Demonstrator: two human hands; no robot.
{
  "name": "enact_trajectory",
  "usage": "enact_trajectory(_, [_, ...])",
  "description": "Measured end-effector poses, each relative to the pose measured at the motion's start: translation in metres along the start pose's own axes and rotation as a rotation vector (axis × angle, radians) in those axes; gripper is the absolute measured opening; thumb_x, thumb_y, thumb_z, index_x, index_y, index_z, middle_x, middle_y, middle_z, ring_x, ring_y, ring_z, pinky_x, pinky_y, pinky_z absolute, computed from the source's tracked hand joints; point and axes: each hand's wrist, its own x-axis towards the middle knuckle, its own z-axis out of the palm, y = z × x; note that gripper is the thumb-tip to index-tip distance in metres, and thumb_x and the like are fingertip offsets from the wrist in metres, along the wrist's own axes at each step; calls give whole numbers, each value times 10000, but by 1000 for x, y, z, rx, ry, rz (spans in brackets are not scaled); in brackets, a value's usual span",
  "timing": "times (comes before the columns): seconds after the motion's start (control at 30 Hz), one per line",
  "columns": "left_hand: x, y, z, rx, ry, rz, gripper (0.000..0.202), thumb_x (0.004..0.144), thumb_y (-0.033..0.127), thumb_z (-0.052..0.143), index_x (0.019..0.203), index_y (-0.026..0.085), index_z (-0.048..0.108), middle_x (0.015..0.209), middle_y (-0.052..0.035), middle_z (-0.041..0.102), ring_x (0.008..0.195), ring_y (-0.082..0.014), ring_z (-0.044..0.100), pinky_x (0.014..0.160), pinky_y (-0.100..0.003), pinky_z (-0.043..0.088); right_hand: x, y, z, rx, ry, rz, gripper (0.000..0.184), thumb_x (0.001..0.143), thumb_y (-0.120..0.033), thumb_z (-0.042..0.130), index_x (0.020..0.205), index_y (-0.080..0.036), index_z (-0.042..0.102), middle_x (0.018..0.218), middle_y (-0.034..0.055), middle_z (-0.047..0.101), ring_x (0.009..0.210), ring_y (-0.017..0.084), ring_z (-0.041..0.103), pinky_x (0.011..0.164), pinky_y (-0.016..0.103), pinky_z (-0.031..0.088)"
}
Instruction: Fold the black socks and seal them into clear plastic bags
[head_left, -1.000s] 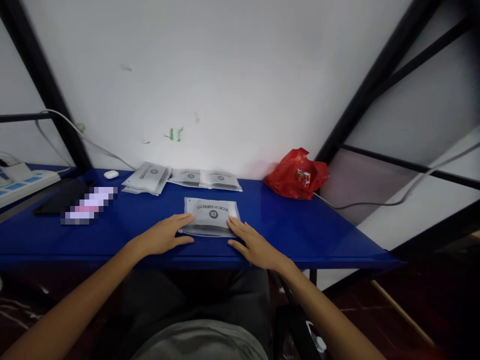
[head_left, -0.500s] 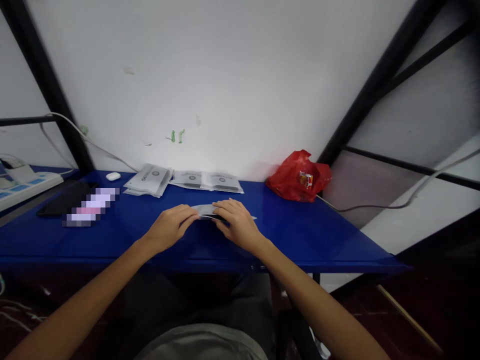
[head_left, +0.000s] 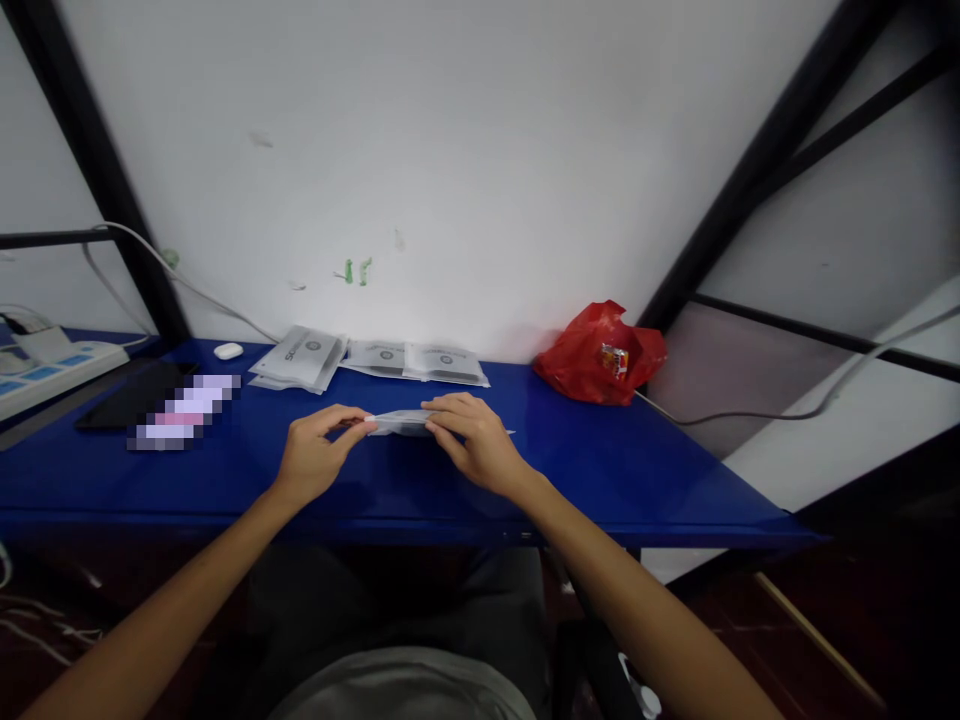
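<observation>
A grey plastic pouch point(head_left: 399, 422) is held edge-on just above the blue table point(head_left: 615, 470), near its middle. My left hand point(head_left: 315, 458) pinches the pouch's left end between thumb and fingers. My right hand point(head_left: 474, 444) grips its right end, fingers curled over the top. Both hands are closed on it.
More grey pouches point(head_left: 300, 358) and a flat pair point(head_left: 416, 360) lie by the wall. A red plastic bag point(head_left: 600, 355) sits at the back right. A white earbud case point(head_left: 228, 350), a dark tablet point(head_left: 127, 395) and a power strip point(head_left: 45, 370) are at left. Black frame bars flank both sides.
The pouch lay flat under both open hands a second ago. Both hands have since closed on its ends and lifted it off the table, edge toward me.
</observation>
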Motion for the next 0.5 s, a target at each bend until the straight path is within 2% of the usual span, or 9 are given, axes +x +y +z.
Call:
enact_trajectory(0.17, [0, 7, -1, 25, -5, 86, 136, 827, 282, 599, 785, 194, 694, 751, 2, 708, 676, -120, 644, 672, -232, 529, 0, 0, -3, 51, -14, 53, 201, 900, -220, 490, 974, -216, 677, 1062, 58, 686, 1009, 193, 583, 872, 410, 476])
enact_trajectory(0.33, [1, 12, 1, 83, 65, 155, 163, 847, 278, 578, 742, 190, 666, 715, 5, 690, 654, -116, 636, 663, -233, 527, 0, 1, -7, 92, -29, 76, 205, 899, -223, 492, 985, -219, 678, 1056, 61, 685, 1012, 193, 592, 878, 412, 488])
enact_trajectory(0.5, [0, 16, 2, 124, 17, 339, 158, 888, 190, 511, 810, 180, 648, 765, -10, 686, 712, -106, 632, 703, -224, 515, -1, -2, -11, 76, -62, 86, 195, 891, -228, 508, 998, -221, 671, 1099, 68, 668, 1039, 197, 585, 894, 421, 487])
